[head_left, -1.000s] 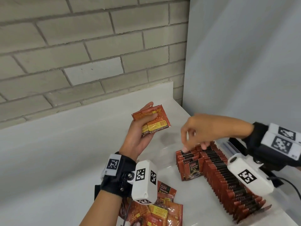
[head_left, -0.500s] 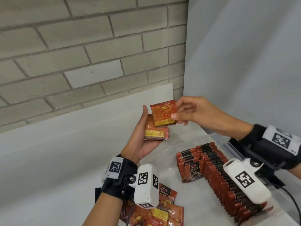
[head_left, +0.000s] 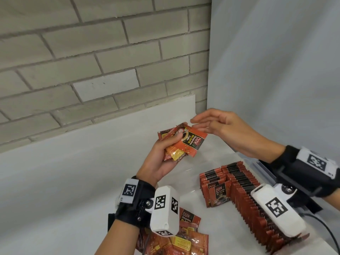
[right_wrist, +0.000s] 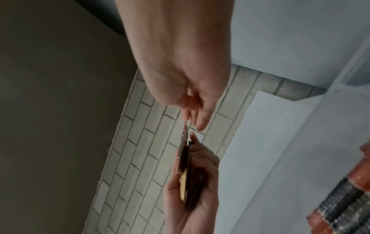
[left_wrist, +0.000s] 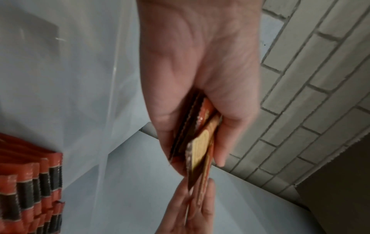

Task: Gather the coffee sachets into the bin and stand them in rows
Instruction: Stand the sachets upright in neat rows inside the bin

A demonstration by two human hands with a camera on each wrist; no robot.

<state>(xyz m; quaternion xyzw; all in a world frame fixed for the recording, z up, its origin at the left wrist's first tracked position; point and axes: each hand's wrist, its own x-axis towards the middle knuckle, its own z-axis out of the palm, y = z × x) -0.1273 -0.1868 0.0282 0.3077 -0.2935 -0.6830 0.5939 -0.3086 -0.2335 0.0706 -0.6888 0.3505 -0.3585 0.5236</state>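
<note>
My left hand (head_left: 160,159) is raised palm-up and grips a small stack of orange coffee sachets (head_left: 191,144), thumb across the top one, whose printed front faces up. My right hand (head_left: 217,126) reaches in from the right with nearly straight fingers. In the left wrist view its fingertips (left_wrist: 202,205) pinch the far edge of the top sachet (left_wrist: 198,142). Below, the clear bin (head_left: 263,168) holds one long row of standing sachets (head_left: 244,190) and a short second row (head_left: 213,183) to its left.
A loose pile of sachets (head_left: 184,240) lies on the white table at the lower edge, under my left wrist. A brick wall (head_left: 92,70) stands behind and a grey panel (head_left: 276,70) closes off the right side.
The right hand rose from the bin's rows, lifted a sachet off the left hand's stack, turned it over and laid it back front-up. The left hand tilted slightly.
</note>
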